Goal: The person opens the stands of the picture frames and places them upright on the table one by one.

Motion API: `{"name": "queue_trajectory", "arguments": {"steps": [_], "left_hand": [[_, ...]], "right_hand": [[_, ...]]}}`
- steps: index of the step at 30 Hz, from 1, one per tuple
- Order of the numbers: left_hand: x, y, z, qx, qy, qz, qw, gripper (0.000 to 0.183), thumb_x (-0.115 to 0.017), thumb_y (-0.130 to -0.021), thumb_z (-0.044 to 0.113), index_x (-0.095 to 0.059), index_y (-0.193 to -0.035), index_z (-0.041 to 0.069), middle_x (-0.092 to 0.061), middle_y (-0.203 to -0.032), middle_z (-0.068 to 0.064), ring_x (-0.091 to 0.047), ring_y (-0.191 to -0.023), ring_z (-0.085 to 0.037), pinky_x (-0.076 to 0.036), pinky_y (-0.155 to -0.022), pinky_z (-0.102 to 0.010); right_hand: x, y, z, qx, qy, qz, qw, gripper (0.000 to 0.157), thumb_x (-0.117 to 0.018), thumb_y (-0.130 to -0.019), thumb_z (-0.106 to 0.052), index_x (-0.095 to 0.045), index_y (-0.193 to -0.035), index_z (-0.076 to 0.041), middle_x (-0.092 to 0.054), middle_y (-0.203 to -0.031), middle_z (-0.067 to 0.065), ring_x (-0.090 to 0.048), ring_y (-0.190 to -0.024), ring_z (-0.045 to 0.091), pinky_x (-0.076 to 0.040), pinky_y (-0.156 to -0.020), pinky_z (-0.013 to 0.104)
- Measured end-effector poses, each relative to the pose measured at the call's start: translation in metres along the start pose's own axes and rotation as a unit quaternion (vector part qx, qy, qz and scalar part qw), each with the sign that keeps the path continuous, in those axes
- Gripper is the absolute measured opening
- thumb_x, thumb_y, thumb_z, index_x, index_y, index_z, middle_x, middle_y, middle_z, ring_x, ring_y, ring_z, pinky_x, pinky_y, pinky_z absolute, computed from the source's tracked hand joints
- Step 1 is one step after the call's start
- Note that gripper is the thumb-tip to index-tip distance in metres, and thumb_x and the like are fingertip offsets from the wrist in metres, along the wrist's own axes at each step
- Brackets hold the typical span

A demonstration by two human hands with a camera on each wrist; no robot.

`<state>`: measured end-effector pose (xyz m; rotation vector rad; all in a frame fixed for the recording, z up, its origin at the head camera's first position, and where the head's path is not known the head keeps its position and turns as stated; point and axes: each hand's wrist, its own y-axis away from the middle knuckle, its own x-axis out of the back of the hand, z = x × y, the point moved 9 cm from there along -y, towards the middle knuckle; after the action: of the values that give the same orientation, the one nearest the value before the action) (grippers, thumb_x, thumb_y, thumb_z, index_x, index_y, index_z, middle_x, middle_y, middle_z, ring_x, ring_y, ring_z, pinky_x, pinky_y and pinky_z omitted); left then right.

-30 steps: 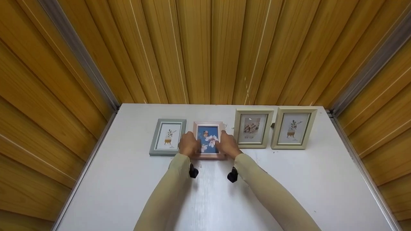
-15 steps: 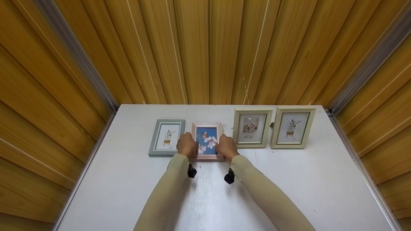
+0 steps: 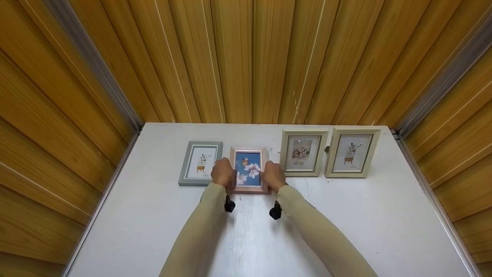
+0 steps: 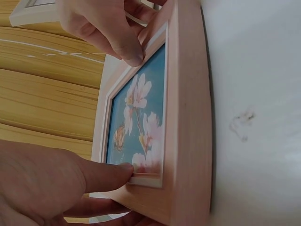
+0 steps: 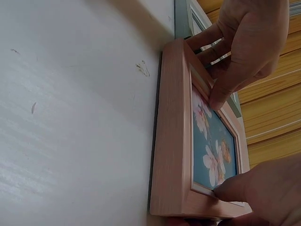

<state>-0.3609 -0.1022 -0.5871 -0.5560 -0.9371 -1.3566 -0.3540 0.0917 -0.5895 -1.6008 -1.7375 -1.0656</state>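
Observation:
A pink photo frame (image 3: 250,189) stands leaning back on the white table, its picture showing pale blossoms and a butterfly on blue. My left hand (image 3: 223,173) grips its left side, and my right hand (image 3: 274,175) grips the right side. In the left wrist view, both thumbs press the front border while the other fingers reach around the sides. The right wrist view shows the bottom edge of the pink frame right at the tabletop. Just left of my left hand is a grey-green photo frame (image 3: 186,165) with a potted-plant picture.
To the right stand two cream photo frames, one with a flower photo (image 3: 301,174) and one with a plant print (image 3: 344,175). The white table (image 3: 246,238) meets a wood-slat wall (image 3: 250,61) at its back, with metal rails along both sides.
The pink frame has shifted slightly toward me, with both hands still on it. The grey-green and cream frames stay where they were.

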Motion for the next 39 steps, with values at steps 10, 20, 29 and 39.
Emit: {"name": "queue_trajectory", "arguments": {"steps": [10, 20, 29, 39], "left_hand": [[0.001, 0.001, -0.001, 0.003, 0.001, -0.004, 1.0, 0.024, -0.074, -0.092, 0.012, -0.071, -0.109, -0.005, -0.069, -0.094, -0.014, -0.061, -0.078, -0.025, -0.055, -0.071, -0.043], [0.001, 0.001, -0.001, -0.012, -0.006, 0.002, 0.9999, 0.016, -0.073, -0.093, 0.011, -0.072, -0.097, -0.004, -0.067, -0.084, -0.011, -0.057, -0.07, -0.023, -0.052, -0.065, -0.041], [0.004, 0.005, -0.001, -0.02, 0.005, 0.012, 0.9997, 0.017, -0.073, -0.094, 0.013, -0.073, -0.091, -0.004, -0.064, -0.077, -0.007, -0.054, -0.065, -0.02, -0.05, -0.062, -0.037], [0.017, 0.014, 0.003, -0.044, 0.04, 0.069, 0.9958, 0.021, -0.073, -0.095, 0.015, -0.073, -0.102, -0.005, -0.073, -0.095, -0.016, -0.07, -0.083, -0.028, -0.058, -0.075, -0.045]], "right_hand": [[0.001, 0.002, -0.001, 0.01, -0.015, 0.0, 1.0, 0.019, -0.068, -0.097, -0.015, -0.066, -0.095, 0.004, -0.07, -0.09, 0.017, -0.065, -0.079, 0.028, -0.054, -0.073, 0.039], [-0.002, 0.001, 0.003, 0.004, -0.008, -0.004, 1.0, 0.021, -0.069, -0.098, -0.018, -0.065, -0.099, 0.003, -0.069, -0.089, 0.016, -0.064, -0.078, 0.026, -0.054, -0.071, 0.041], [0.002, 0.006, 0.001, 0.014, -0.011, 0.018, 1.0, 0.024, -0.07, -0.097, -0.018, -0.066, -0.108, 0.003, -0.071, -0.104, 0.02, -0.064, -0.089, 0.029, -0.054, -0.08, 0.048], [0.012, 0.01, -0.004, 0.043, -0.031, 0.069, 0.996, 0.028, -0.071, -0.095, -0.016, -0.066, -0.113, 0.005, -0.07, -0.105, 0.023, -0.067, -0.1, 0.039, -0.054, -0.085, 0.053]]}}
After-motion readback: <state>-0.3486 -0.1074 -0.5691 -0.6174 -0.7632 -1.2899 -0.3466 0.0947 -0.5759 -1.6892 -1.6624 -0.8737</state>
